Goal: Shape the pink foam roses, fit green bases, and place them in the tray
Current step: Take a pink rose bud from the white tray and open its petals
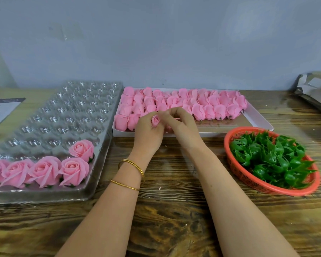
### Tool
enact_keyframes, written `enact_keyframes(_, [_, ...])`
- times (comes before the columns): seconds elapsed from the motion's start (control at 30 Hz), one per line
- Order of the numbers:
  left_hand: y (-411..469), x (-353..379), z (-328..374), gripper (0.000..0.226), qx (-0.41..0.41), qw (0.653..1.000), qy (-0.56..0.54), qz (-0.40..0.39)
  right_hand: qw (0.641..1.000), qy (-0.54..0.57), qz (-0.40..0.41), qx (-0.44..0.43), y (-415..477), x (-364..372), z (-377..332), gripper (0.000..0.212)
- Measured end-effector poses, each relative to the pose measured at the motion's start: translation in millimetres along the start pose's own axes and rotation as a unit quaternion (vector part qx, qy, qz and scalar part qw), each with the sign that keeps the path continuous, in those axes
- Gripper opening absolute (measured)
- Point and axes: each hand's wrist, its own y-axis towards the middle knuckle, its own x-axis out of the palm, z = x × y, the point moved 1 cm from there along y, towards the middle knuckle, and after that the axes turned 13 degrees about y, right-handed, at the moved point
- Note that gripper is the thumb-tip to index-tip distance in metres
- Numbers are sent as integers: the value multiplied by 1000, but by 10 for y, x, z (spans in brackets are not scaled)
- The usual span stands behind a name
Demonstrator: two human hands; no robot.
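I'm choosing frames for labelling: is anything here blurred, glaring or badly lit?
Head view: soft, even light, no hard shadows; the clear plastic cavity tray shows glare spots and smearing; the left hand and right hand at the small pink foam rosebud look slightly motion-blurred.

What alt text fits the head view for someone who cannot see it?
The left hand grips a pink foam rose while the right hand pinches its petals, above a wooden table. Left: clear tray with finished roses; behind: white box of unshaped roses; right: red basket of green bases.
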Motion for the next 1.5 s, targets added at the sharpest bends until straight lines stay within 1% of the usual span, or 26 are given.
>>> enact_keyframes(0.03, [-1, -2, -4, 27, 5, 1000, 5, 1, 1000, -11, -4, 1, -1, 8, 2, 12])
enact_keyframes(0.17, [-4, -4, -14, 38, 13, 1000, 26, 9, 1000, -26, -5, 6, -1, 23, -1, 15])
enact_keyframes(0.33, [-6, 20, -33, 35, 9, 999, 31, 11, 999, -38, -9, -4, -3, 28, -16, 21])
enact_keyframes(0.5, [-4, 24, -37, 32, 5, 999, 32, 15, 998, -56, -9, -13, -1, 23, -4, 21])
enact_keyframes(0.67, [-18, 20, -9, 32, 9, 999, 32, 12, 999, -51, -13, -15, 3, 25, -19, 24])
enact_keyframes(0.87, [-39, 0, 48, 35, 26, 999, 24, 8, 998, -51, 7, -22, 6, 12, -44, 17])
enact_keyframes(1.03, [-35, 5, 30, 27, 8, 1000, 11, 5, 998, -61, -5, -26, -18, -2, -57, 12])
enact_keyframes(1.17, [-34, 3, 29, 36, 18, 999, 19, 19, 998, -66, -3, -23, -27, -1, -69, 11])
enact_keyframes(1.3, [-25, 10, 11, 32, 28, 999, 23, 10, 997, -69, -2, -18, -17, -4, -59, 10])
enact_keyframes(1.5, [-22, 11, 6, 35, 31, 999, 34, 9, 998, -68, -2, -18, -7, -12, -50, 9])
